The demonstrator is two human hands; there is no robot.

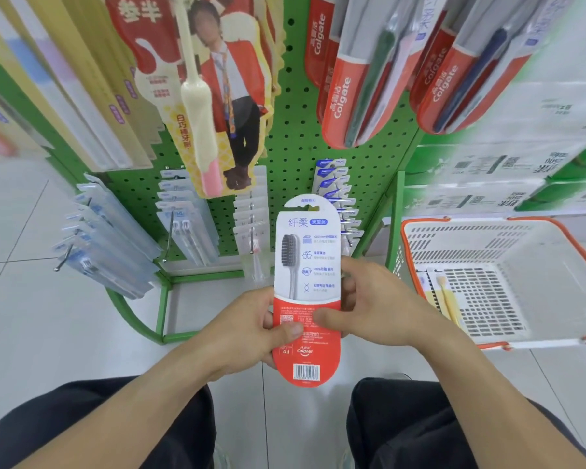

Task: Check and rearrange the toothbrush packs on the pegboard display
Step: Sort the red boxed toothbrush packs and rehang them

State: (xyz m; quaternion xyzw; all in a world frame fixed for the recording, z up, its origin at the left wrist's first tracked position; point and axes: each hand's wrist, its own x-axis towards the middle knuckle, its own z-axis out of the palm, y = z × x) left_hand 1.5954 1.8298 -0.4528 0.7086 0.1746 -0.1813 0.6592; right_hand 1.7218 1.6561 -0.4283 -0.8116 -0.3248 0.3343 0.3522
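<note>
I hold one Colgate toothbrush pack (307, 265) upright in front of me, its back facing me, grey on top and red below with a barcode. My left hand (251, 330) grips its lower left edge with the thumb on the red part. My right hand (369, 302) grips the right edge, thumb on the back. Behind it stands the green pegboard (295, 137). Red Colgate packs (349, 93) hang at the upper right, a cream and pink toothbrush pack (200, 106) at the upper middle, and rows of clear packs (183, 225) on the lower hooks.
A white shopping basket (508, 231) with an orange rim stands at the right and holds a yellow toothbrush pack (449, 299). Green and white boxes (487, 170) are stacked behind it. The rack's green base frame (163, 299) stands on the pale tiled floor. My knees are at the bottom.
</note>
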